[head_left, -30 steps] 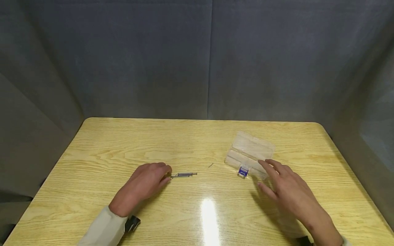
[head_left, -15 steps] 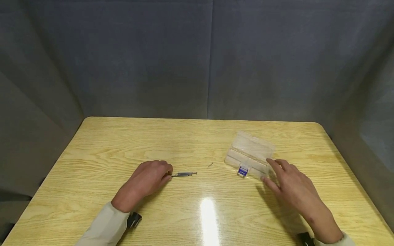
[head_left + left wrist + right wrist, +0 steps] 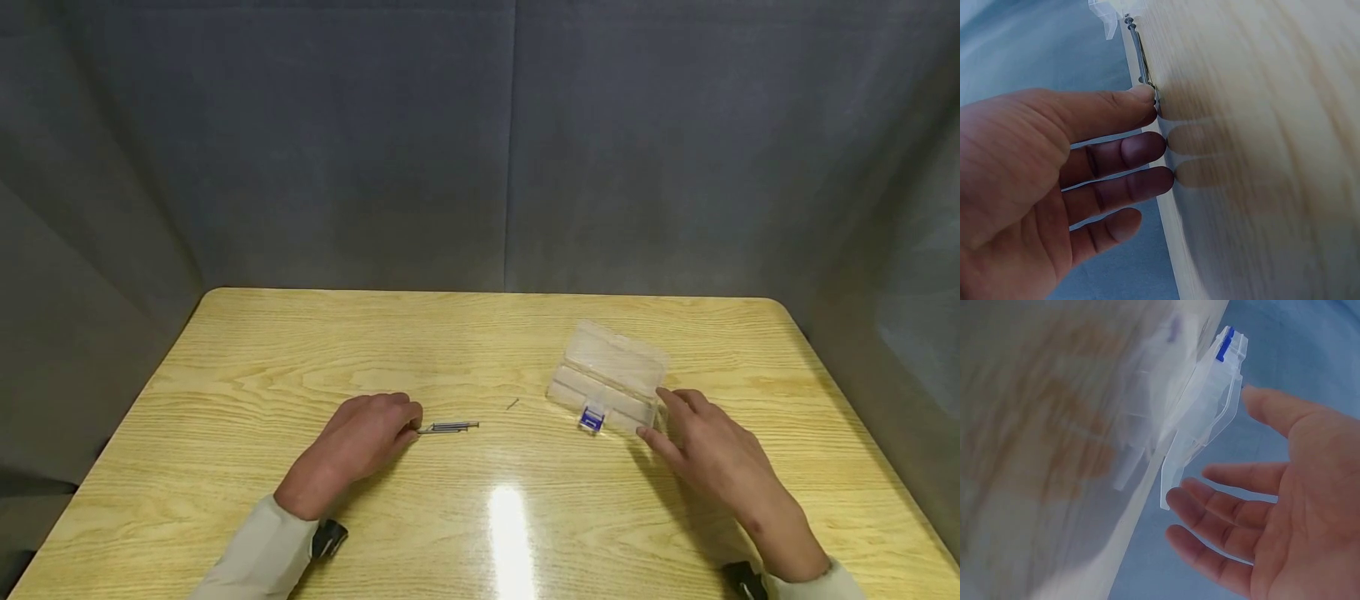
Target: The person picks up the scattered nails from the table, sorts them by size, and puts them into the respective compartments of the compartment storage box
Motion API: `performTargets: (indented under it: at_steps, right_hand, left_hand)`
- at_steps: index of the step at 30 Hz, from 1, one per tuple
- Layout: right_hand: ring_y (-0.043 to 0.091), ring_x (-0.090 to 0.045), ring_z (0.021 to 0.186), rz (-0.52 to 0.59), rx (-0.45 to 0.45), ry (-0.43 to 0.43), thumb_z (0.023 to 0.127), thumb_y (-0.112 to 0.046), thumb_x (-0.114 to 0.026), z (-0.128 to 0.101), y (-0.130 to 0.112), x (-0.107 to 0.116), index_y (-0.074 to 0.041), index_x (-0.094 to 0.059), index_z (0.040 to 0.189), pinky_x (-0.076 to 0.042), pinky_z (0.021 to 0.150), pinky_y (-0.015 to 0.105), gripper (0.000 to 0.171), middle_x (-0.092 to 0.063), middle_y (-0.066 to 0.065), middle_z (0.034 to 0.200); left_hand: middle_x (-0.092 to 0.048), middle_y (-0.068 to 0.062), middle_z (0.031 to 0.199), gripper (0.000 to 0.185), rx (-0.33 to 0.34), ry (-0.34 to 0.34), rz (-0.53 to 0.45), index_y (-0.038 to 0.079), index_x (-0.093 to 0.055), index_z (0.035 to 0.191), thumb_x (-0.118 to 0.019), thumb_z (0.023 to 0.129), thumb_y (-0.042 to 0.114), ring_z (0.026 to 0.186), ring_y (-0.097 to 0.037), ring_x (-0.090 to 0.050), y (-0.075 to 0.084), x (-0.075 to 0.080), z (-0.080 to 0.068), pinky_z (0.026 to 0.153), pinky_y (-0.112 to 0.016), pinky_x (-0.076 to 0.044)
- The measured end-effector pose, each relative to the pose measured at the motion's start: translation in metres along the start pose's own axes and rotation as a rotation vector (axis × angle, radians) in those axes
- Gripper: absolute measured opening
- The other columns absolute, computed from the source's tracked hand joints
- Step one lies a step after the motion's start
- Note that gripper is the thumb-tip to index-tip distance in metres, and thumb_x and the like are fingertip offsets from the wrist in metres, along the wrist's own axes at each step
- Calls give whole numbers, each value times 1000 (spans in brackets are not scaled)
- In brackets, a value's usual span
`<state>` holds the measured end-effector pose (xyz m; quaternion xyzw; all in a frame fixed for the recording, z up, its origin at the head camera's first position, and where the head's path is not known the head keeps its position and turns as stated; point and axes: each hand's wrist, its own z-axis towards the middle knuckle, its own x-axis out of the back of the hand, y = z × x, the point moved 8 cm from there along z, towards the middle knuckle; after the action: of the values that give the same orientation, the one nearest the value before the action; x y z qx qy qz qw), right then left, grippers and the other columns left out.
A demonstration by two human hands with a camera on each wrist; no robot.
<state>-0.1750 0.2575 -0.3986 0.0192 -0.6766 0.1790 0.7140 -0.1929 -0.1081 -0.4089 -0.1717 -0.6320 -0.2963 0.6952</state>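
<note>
Nails (image 3: 448, 427) lay mid-table, touched by the left hand (image 3: 352, 446), fingers relaxed. The clear box (image 3: 609, 378) (lid down) was being reached by the right hand (image 3: 712, 457), spread, gripping nothing. Opening judged next.

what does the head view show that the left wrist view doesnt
Only the head view shows the right hand at the clear box, one stray nail, and the table whole. Only the left wrist view shows the left fingertips pressed on the tabletop, the top one touching the nails' end. Both show the left hand and the nails.
</note>
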Motion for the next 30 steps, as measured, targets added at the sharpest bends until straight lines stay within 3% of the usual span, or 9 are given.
performTargets:
  at_steps: [15, 30]
  right_hand:
    - [46, -63, 109, 56, -18, -59, 104, -48, -58, 6, 6, -4, 5, -54, 142, -54, 72, 59, 65, -55, 29, 136]
    - [42, -66, 105, 98, -19, -61, 99, -47, -66, 11, 7, -3, 5, -59, 137, -54, 74, 58, 64, -60, 26, 132]
  left_hand:
    - [-56, 8, 80, 19, -5, -6, 10, 19, -63, 84, -81, 89, 14, 69, -10, -55, 2, -1, 0, 61, -30, -44]
    - [-49, 9, 74, 23, -30, 41, 33, 19, -58, 78, -73, 91, 8, 62, -7, -45, 3, -1, 0, 55, -26, -38]
